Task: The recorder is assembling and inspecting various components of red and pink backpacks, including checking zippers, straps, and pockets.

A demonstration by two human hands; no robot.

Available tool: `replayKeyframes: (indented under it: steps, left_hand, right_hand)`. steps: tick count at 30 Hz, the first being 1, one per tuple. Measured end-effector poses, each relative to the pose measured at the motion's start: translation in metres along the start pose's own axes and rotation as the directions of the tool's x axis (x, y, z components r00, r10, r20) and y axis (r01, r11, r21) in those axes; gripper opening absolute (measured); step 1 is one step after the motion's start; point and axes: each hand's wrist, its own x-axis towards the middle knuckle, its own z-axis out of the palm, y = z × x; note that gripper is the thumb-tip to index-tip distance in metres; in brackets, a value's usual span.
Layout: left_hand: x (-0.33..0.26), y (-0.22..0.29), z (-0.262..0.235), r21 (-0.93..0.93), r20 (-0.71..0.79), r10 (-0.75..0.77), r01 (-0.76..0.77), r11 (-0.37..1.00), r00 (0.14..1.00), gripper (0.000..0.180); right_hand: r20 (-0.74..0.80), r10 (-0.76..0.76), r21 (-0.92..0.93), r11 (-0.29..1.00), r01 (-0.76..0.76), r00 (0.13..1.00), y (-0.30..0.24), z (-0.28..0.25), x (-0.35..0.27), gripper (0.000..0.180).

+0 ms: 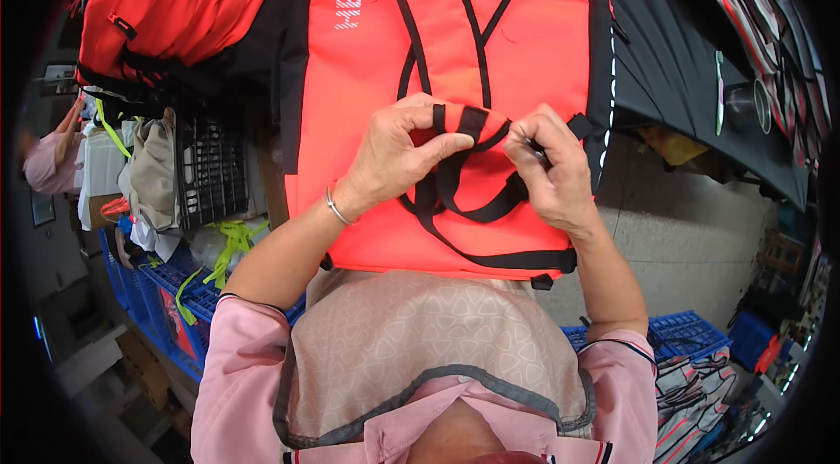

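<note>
A bright orange backpack (350, 114) is lying just beyond the person's apron (429, 324), straps uppermost. The left hand (394, 153) is pinching the end of a black-trimmed shoulder strap (451, 52); the right hand (556, 171) is curling its fingers around something dark (538, 149), mostly hidden. A black crate (210, 171) is standing leftward.

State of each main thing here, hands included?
Red bag, lying flat, straps side up
Left hand, pinching shoulder strap's lower end
Right hand, closed around small dark object, kind unclear
Black webbing, looped loosely over red bag
Bracelet, worn on left wrist
Apron, worn
</note>
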Motion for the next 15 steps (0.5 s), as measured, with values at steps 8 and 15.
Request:
replayKeyframes:
  steps: [8,15]
  left_hand:
    - [0.001,0.0,0.002,-0.01,-0.001,-0.01,0.01,1.0,1.0,0.02]
    - [0.0,0.004,0.005,-0.014,-0.018,0.0,-0.001,1.0,1.0,0.021]
  right_hand:
    - [-0.002,0.245,0.159,0.957,-0.241,0.97,-0.001,-0.014,-0.01,0.025]
    - [-0.106,-0.18,-0.226,0.962,0.153,0.978,0.006,0.01,0.005,0.04]
